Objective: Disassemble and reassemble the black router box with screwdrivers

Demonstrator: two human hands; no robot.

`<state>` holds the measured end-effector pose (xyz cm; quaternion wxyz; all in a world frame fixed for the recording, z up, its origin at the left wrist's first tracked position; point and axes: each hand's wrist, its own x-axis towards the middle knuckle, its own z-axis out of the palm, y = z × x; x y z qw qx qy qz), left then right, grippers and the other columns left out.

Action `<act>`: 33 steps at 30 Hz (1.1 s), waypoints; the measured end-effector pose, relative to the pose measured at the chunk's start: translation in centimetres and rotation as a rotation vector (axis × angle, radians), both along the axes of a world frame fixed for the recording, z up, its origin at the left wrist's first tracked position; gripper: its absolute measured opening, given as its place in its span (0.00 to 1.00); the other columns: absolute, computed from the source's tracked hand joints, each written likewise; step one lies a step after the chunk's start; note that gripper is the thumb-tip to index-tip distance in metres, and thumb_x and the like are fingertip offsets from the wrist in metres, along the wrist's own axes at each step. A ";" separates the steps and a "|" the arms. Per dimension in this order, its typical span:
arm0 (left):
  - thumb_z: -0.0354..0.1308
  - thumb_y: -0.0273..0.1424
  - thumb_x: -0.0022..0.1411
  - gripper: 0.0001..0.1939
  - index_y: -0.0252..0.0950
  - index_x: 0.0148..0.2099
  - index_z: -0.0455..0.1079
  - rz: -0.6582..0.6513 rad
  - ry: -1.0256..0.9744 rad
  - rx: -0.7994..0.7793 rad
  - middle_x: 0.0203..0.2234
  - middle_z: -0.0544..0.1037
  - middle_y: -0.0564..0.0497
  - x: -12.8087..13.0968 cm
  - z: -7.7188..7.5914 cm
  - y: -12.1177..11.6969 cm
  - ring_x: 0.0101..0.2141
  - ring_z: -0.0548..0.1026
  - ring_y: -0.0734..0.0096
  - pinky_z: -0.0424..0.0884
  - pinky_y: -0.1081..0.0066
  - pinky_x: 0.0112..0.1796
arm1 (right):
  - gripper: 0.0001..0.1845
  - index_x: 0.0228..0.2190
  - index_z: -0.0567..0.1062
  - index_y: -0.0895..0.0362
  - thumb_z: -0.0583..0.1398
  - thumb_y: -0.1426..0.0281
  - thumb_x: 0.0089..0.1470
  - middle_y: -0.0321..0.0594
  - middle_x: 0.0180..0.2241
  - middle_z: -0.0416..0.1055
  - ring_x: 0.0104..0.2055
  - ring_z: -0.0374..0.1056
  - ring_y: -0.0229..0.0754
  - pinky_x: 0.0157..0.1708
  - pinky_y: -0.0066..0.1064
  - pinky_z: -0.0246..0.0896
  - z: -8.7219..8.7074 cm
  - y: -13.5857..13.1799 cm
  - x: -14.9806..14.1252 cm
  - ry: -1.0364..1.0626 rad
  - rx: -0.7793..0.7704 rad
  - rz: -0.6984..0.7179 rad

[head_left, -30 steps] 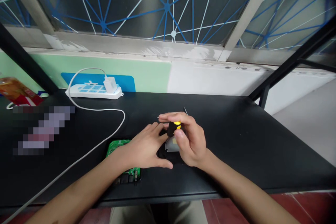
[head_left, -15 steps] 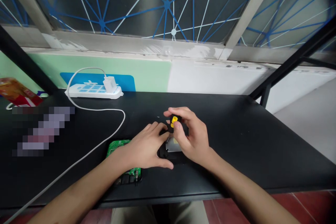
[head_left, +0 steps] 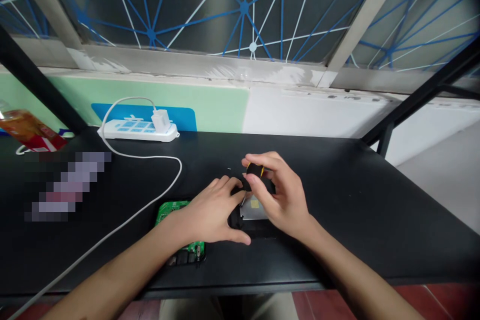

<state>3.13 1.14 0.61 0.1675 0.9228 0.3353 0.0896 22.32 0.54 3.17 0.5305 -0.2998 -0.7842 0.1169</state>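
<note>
**Screwdriver (head_left: 255, 169) slanting over black casing (head_left: 235, 218)**

The right hand (head_left: 282, 195) is clamping the screwdriver's handle; the left hand (head_left: 214, 210), fingers spread apart, is lying over the casing on the desk (head_left: 322, 175), beside a green circuit board (head_left: 167, 208).

No text can be read: any print on the red label (head_left: 51, 137) of the bottle (head_left: 23, 124) is too small.

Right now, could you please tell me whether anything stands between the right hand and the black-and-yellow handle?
Nothing visible does: the right hand holds the handle directly; the left hand is beside it.
</note>
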 end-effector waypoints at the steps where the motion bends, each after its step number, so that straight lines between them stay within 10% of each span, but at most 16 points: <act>1: 0.71 0.55 0.55 0.43 0.37 0.65 0.66 -0.001 -0.004 0.005 0.61 0.68 0.35 0.0 0.0 0.0 0.60 0.66 0.35 0.65 0.39 0.59 | 0.22 0.57 0.69 0.49 0.58 0.75 0.64 0.42 0.47 0.76 0.46 0.75 0.39 0.41 0.36 0.78 -0.1 -0.1 0.0 0.012 -0.030 0.025; 6: 0.70 0.56 0.55 0.42 0.39 0.63 0.67 -0.013 -0.023 0.008 0.58 0.69 0.37 0.0 0.1 0.0 0.57 0.68 0.39 0.67 0.42 0.57 | 0.18 0.56 0.68 0.49 0.55 0.73 0.67 0.46 0.57 0.73 0.56 0.75 0.44 0.46 0.42 0.80 -0.5 -0.1 0.0 0.083 -0.103 0.132; 13: 0.70 0.57 0.54 0.44 0.37 0.64 0.66 -0.015 -0.033 0.044 0.58 0.70 0.36 0.0 -0.4 -0.1 0.58 0.68 0.38 0.67 0.43 0.57 | 0.19 0.46 0.74 0.49 0.69 0.75 0.54 0.39 0.41 0.72 0.44 0.73 0.42 0.40 0.40 0.78 -0.2 0.3 0.2 0.080 0.109 -0.008; 23: 0.70 0.56 0.55 0.44 0.38 0.66 0.66 -0.017 -0.022 0.024 0.56 0.69 0.37 0.0 0.3 -0.1 0.55 0.69 0.42 0.69 0.45 0.56 | 0.20 0.58 0.69 0.48 0.51 0.73 0.68 0.45 0.61 0.71 0.55 0.74 0.46 0.44 0.45 0.80 -0.9 -0.3 0.8 0.137 -0.090 0.103; 28: 0.71 0.56 0.55 0.43 0.38 0.64 0.67 -0.002 -0.020 0.023 0.55 0.70 0.39 0.0 0.0 -0.2 0.54 0.69 0.42 0.68 0.45 0.56 | 0.21 0.50 0.75 0.46 0.69 0.70 0.55 0.43 0.46 0.71 0.48 0.70 0.47 0.40 0.44 0.78 -0.6 0.2 0.9 0.059 0.103 -0.064; 33: 0.70 0.56 0.55 0.44 0.37 0.66 0.65 -0.005 0.009 0.009 0.58 0.68 0.37 0.1 0.4 -0.2 0.56 0.68 0.40 0.67 0.44 0.57 | 0.25 0.53 0.75 0.44 0.67 0.77 0.56 0.40 0.43 0.75 0.44 0.73 0.44 0.40 0.42 0.77 -0.5 0.1 0.7 0.071 0.116 -0.090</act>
